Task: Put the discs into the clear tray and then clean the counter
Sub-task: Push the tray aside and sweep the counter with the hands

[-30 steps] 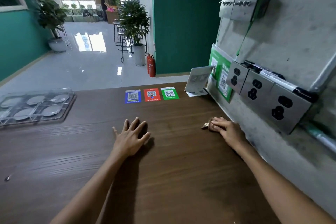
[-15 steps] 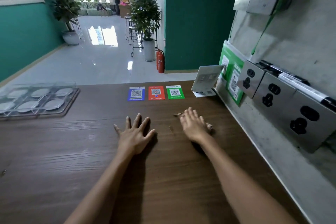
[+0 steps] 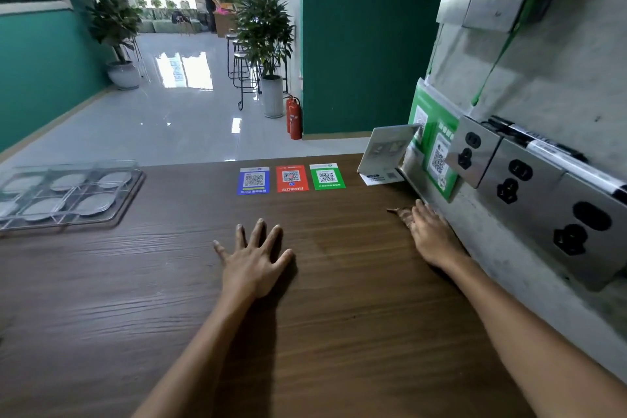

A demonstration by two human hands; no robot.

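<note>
A clear tray (image 3: 134,184) with several grey discs (image 3: 114,179) in its compartments sits at the far left of the dark wooden counter (image 3: 169,282). My left hand (image 3: 255,261) lies flat on the counter's middle, fingers spread, holding nothing. My right hand (image 3: 432,236) presses a small brown cloth (image 3: 400,213) onto the counter beside the right-hand wall; only the cloth's tip shows past my fingers.
Blue, red and green QR cards (image 3: 291,177) lie flat near the counter's far edge. A white card stand (image 3: 386,149) leans at the far right corner. Metal socket plates (image 3: 519,176) jut from the concrete wall on the right. Beyond the counter is a tiled floor with plants.
My right hand slid the cloth left toward the centre, then back right to the wall. My left hand stayed flat in place.
</note>
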